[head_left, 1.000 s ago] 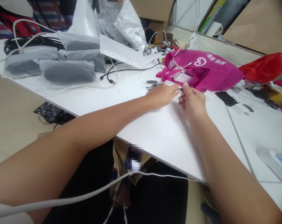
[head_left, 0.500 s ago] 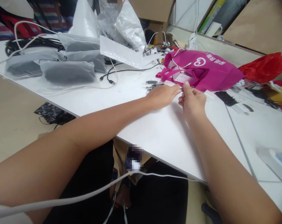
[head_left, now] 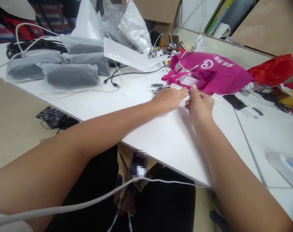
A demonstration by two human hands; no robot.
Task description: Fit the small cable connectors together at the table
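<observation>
My right hand (head_left: pixel 200 103) is closed, thumb on top, around a slim dark pen (head_left: pixel 189 92). Only a short stretch of the pen shows between my two hands. My left hand (head_left: pixel 169 99) meets it from the left, fingers pressed together at the pen's other end, with most fingertips hidden. Several more pens (head_left: pixel 157 86) lie on the white table (head_left: pixel 166 138) just beyond my left hand, partly covered by it. Directly behind both hands rests a magenta bag (head_left: pixel 224 75) on its side, with a small white box (head_left: pixel 188 80) by its handles.
Grey plastic-wrapped packages (head_left: pixel 71 74) and a coiled black cable (head_left: pixel 35 47) occupy the left of the table. Black cable plugs (head_left: pixel 116 85) lie nearer the middle. A black power adapter (head_left: pixel 235 101) and a red plastic bag (head_left: pixel 273 71) are on the right. A white cable (head_left: pixel 88 203) crosses my lap.
</observation>
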